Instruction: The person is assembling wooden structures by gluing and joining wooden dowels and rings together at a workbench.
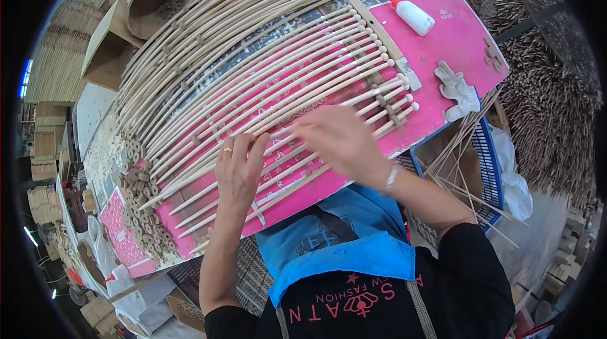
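Long pale wooden rods [297,70] with round ball ends lie side by side across a pink-covered table [452,39]. My left hand [237,168], with a ring on one finger, is bent over the nearer rods, its fingertips closed on one of them. My right hand [338,140] is just to the right, above the same rods; its fingers are smeared by motion, so what they hold cannot be made out. Small drilled wooden blocks [392,111] sit on the rods near their ball ends. A wooden bar [382,39] lies along the ball ends farther back.
Small wooden rings and blocks [142,203] are heaped at the table's left edge. A white glue bottle [414,17] with red nozzle and a white glove [456,89] lie at right. Below the glove stands a blue basket [493,162] holding thin sticks. Stick bundles [550,86] are stacked far right.
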{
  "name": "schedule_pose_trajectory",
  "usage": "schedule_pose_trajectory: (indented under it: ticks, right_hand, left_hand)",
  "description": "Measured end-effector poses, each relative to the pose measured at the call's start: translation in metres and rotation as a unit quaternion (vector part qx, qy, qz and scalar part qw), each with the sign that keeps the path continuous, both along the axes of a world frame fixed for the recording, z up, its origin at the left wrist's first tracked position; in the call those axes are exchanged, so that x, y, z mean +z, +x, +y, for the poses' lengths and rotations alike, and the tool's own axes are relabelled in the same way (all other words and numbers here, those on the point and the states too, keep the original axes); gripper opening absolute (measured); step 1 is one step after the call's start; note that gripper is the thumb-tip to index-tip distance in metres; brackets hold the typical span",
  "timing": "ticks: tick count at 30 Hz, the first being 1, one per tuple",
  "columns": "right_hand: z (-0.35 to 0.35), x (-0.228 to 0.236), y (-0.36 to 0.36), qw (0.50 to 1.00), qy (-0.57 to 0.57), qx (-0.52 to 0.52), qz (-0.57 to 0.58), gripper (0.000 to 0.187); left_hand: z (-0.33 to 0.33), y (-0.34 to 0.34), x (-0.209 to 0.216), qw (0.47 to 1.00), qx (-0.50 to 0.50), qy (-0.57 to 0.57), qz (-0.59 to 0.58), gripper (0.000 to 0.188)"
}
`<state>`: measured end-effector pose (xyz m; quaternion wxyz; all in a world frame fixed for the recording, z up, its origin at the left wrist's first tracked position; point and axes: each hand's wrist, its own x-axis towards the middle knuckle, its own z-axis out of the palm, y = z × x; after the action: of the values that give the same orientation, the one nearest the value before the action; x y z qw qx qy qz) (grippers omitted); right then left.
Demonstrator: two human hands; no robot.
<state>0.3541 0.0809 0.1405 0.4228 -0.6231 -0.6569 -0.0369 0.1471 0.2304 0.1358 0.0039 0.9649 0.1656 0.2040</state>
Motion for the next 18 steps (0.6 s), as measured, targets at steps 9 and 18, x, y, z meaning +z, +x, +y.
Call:
schedule_pose_trajectory:
  ticks: [9, 18]
  right_hand:
    - [0.042, -0.018, -0.055, 0.995, -0.04, 0.061, -0.063, 0.027]
    - [0.038, 0.001, -0.03, 0.989, -0.1, 0.045, -0.101, 0.027]
  left_hand:
    - [-0.038, -0.06, 0.018, 0.99, 0.101, -0.011, -0.101, 0.038]
    - [-0.039, -0.27, -0.042, 0.752, 0.536, -0.183, -0.337, 0.019]
